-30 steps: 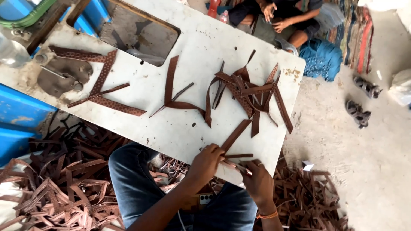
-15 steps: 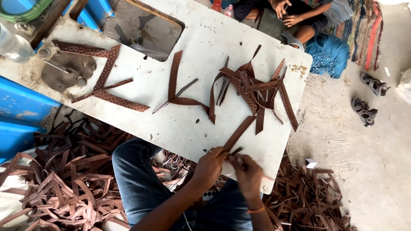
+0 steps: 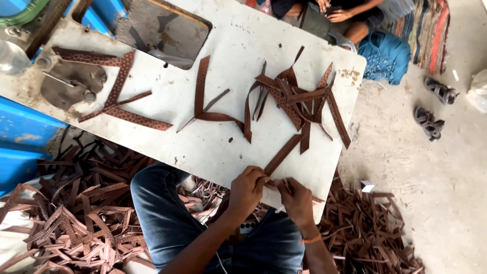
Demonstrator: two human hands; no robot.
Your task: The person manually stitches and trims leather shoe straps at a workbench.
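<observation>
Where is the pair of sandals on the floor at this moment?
In the head view, the pair of sandals lies on the bare concrete floor at the right, beyond the white table's right end and near the blue cloth.

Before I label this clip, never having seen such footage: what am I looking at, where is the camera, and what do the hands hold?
The camera sits on a person's head, looking down at their own two bare hands. The left hand and right hand together pinch the near end of a brown leather strap at the edge of a white worktable. More cut straps lie piled on it, and scrap strips cover the floor. Another person sits beyond the table.
</observation>
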